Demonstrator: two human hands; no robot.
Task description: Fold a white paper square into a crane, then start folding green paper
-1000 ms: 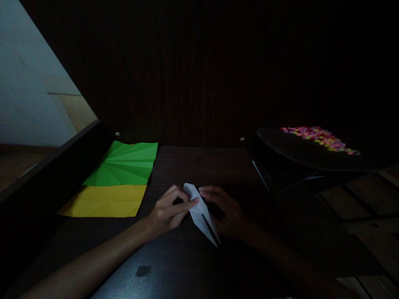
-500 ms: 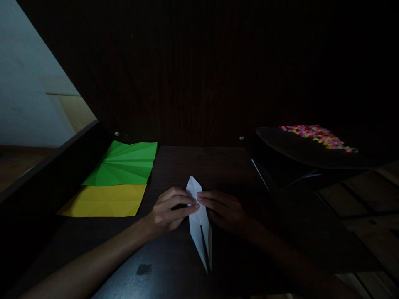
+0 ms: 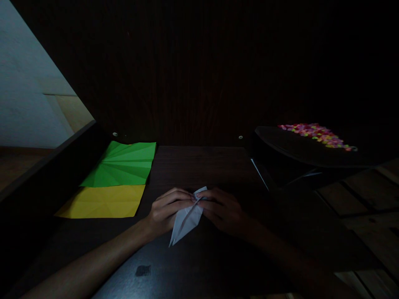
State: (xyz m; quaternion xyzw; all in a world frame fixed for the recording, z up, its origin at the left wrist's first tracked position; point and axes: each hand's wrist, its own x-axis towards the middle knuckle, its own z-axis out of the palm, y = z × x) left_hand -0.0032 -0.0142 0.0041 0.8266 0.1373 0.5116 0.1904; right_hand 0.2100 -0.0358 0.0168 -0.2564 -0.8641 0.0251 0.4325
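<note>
A folded white paper piece (image 3: 186, 219), long and pointed, lies between both hands on the dark table (image 3: 199, 166). My left hand (image 3: 165, 211) pinches its upper end from the left. My right hand (image 3: 222, 209) grips the same end from the right, fingertips meeting the left hand's. The paper's narrow tips point down and to the left, toward me. The scene is dim, so the finer folds are hard to make out.
A creased green sheet (image 3: 123, 164) and a yellow sheet (image 3: 101, 201) lie flat at the table's left. A dark round surface at the right carries several small colourful pieces (image 3: 316, 135). A raised dark edge (image 3: 46, 174) borders the left side.
The white paper has turned: its pointed tips swung from down-right, through straight toward me, to down-left. Both hands stayed on its upper end, now pinched closer together.
</note>
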